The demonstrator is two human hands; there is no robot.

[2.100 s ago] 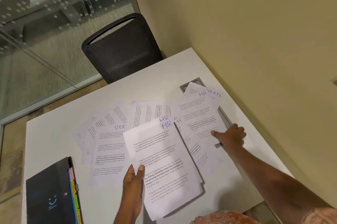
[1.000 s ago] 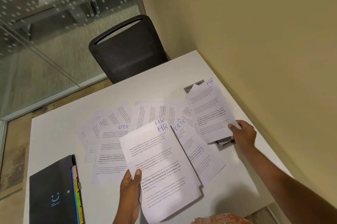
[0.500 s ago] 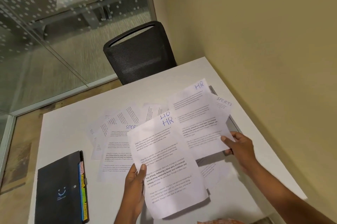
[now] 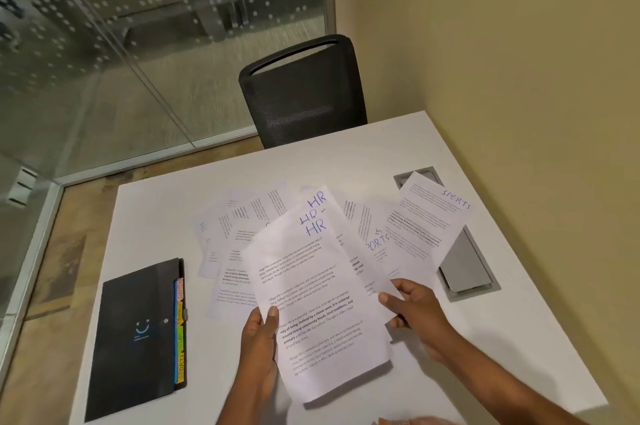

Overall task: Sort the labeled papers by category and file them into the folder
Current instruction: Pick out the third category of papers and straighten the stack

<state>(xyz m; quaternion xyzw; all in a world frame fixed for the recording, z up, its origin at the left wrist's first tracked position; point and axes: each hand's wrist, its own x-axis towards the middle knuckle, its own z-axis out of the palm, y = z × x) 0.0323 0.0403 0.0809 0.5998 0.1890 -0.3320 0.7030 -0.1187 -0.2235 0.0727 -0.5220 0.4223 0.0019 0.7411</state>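
Left hand [image 4: 259, 338] pinches the HR papers [image 4: 311, 286], thumb on top; right hand [image 4: 414, 308] pinches their right edge.

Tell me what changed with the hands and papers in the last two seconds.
The right hand took hold of an HR sheet near the table hatch, carried it left and set it behind the HR stack, still pinching its edge. That uncovered a SPORTS sheet. The left hand kept its grip on the stack; the black folder stayed closed.

Matt white paper sheets [image 4: 322, 303] – smooth white table [image 4: 485, 338], blk mesh chair [image 4: 304, 95].
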